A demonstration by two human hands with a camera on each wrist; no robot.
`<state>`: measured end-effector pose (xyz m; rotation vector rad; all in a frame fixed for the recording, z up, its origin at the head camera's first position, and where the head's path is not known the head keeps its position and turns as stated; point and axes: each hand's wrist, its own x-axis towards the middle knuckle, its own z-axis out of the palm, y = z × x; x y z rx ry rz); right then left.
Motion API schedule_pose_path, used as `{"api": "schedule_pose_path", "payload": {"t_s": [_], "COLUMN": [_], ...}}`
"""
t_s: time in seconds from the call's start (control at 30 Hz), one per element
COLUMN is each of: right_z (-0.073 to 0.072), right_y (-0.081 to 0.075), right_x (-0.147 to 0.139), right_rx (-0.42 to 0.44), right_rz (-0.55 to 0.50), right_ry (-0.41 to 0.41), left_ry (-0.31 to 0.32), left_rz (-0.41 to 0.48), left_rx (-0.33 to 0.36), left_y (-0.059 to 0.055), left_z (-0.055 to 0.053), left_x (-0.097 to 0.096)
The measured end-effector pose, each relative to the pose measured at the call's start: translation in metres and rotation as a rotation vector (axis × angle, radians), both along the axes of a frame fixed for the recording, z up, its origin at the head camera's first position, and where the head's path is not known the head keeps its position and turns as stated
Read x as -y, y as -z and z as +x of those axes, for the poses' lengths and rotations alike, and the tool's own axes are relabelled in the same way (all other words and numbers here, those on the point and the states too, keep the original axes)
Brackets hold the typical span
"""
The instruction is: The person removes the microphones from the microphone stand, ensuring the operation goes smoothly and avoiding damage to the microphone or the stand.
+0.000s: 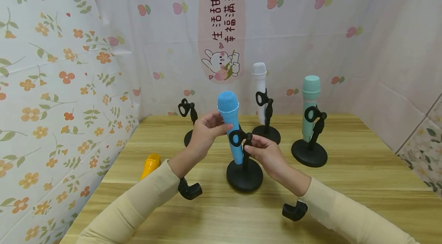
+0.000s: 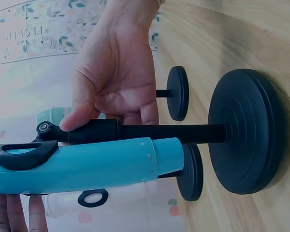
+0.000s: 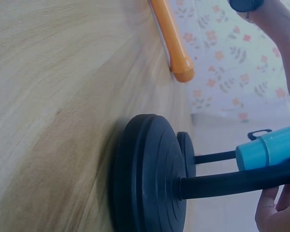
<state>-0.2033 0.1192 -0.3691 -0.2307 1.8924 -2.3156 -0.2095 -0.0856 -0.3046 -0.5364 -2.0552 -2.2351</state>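
A blue microphone (image 1: 228, 103) leans slightly in the round clip of a black desk stand (image 1: 244, 178) at the middle of the table. My left hand (image 1: 203, 134) holds the microphone's upper body from the left, thumb across its front. With thumb and fingers, my right hand (image 1: 267, 156) pinches the stand just below the clip joint. In the left wrist view the microphone's tail (image 2: 168, 155) lies alongside the pole, and the right thumb presses the upper part of the stand. The stand's round base (image 3: 150, 179) rests on the wood in the right wrist view.
Behind, a white microphone (image 1: 259, 79) and a mint-green microphone (image 1: 311, 90) sit in black stands. A vacant clip stand (image 1: 193, 115) is at the back left. An orange microphone (image 1: 150, 164) lies at left, partly hidden by the left sleeve. Patterned cloth hangs behind the table.
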Motion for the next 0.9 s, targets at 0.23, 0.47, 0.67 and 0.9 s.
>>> {"api": "schedule_pose_path", "payload": {"t_s": [0.23, 0.47, 0.67, 0.9], "right_z": [0.002, 0.003, 0.001, 0.001], "right_y": [0.003, 0.007, 0.009, 0.01], "right_x": [0.001, 0.001, 0.003, 0.005], "right_rx": [0.001, 0.001, 0.004, 0.007], "right_rz": [-0.007, -0.004, 0.007, 0.006], "right_ry": [0.012, 0.022, 0.031, 0.032], "left_ry": [-0.001, -0.001, 0.0, -0.009], "left_rz": [-0.005, 0.001, -0.001, 0.01], "left_rx": [-0.009, -0.015, -0.017, -0.016], "left_y": [0.003, 0.008, 0.011, 0.013], "left_z": [0.0, 0.0, -0.001, -0.001], "left_x": [0.001, 0.002, 0.003, 0.006]}}
